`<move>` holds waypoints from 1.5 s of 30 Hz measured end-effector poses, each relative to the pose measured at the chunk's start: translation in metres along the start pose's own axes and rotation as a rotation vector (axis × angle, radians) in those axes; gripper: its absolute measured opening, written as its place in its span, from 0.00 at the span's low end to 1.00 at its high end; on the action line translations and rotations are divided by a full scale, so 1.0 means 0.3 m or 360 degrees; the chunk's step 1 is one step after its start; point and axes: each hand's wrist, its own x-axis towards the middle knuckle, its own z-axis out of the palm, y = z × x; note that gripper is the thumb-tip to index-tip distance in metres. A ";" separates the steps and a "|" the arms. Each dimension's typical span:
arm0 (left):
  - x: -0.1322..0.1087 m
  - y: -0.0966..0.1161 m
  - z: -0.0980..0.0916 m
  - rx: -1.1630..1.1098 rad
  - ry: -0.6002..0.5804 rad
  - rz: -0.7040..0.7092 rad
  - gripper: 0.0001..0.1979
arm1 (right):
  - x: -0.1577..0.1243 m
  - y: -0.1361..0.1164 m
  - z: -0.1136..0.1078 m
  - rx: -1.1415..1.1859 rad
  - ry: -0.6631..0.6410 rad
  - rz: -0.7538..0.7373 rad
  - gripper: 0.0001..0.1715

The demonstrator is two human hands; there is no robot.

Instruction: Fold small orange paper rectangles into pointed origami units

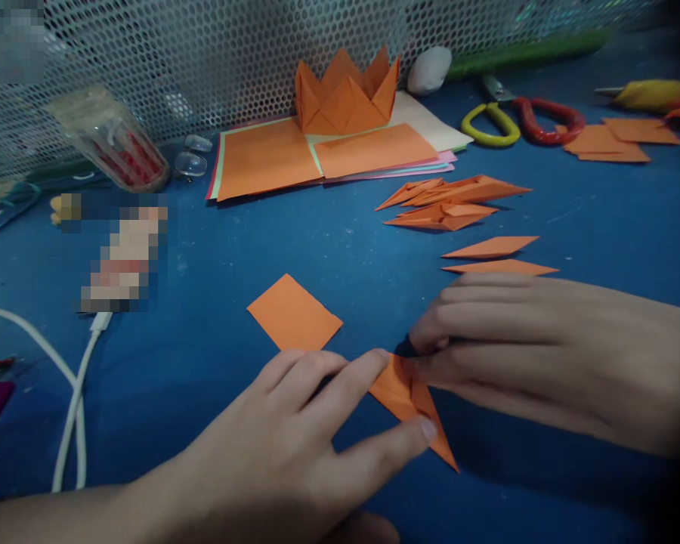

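A partly folded piece of orange paper point(397, 389) lies on the blue table in front of me, with one long point toward me. My left hand point(317, 423) presses it down, index finger on its upper left part and thumb on its lower right flap, the fingers spread. From the right, my right hand point(521, 347) pinches the paper's upper edge with curled fingers, and its fingertips are partly hidden. Just beyond my left knuckles lies a flat orange paper square point(295, 313). Two slim folded orange pieces point(490, 247) rest behind my right hand.
Several folded orange pieces point(453, 202) lie farther back. An orange paper crown shape point(345, 94) stands on a paper stack point(266, 162). Scissors point(521, 125) and orange cut papers point(617, 142) sit back right. At left are a clear pouch point(113, 140) and a white cable point(82, 393).
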 end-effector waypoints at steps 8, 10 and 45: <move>0.008 -0.002 -0.033 -0.0060 -0.0105 -0.0007 0.22 | -0.001 0.028 -0.004 0.0286 -0.0003 0.0112 0.17; 0.011 0.000 -0.038 -0.0075 -0.0136 -0.0017 0.21 | -0.006 0.039 0.006 0.0261 0.0044 -0.0006 0.18; 0.009 -0.006 -0.038 0.0046 0.0204 -0.0112 0.23 | -0.012 0.060 -0.001 -0.0176 0.0012 -0.0377 0.23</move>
